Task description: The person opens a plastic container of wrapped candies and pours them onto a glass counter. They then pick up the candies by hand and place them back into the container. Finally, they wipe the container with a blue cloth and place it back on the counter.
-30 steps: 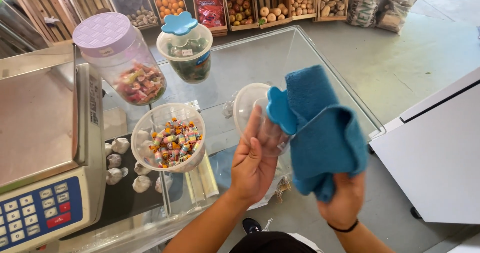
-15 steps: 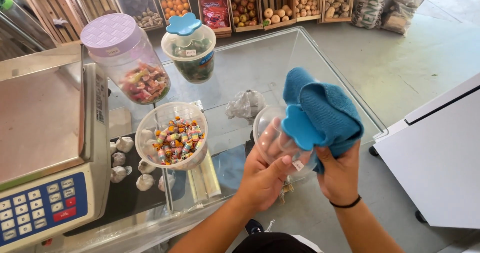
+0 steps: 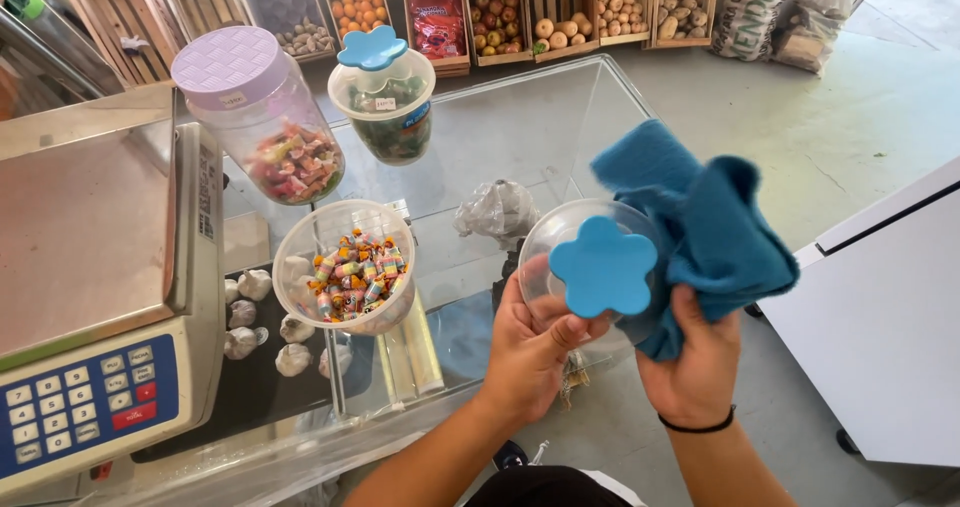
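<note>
wiping underway | clear lid point(image 3: 590, 267) with blue flower knob pinched by left hand point(image 3: 535, 342) | blue cloth point(image 3: 700, 227) bunched in right hand point(image 3: 695, 362) beside lid | open candy tub point(image 3: 345, 267) left of lid (uncovered)

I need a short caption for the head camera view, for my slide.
Left hand holds a clear lid with blue flower knob; right hand grips a blue cloth beside it.

We stand at a glass table point(image 3: 520, 127) in daylight; beyond it wooden crates point(image 3: 560, 7) of produce line the far side; a grey concrete floor point(image 3: 850, 107) spreads right, where a white cabinet point(image 3: 880, 327) stands; sacks point(image 3: 750, 12) lean behind.
</note>
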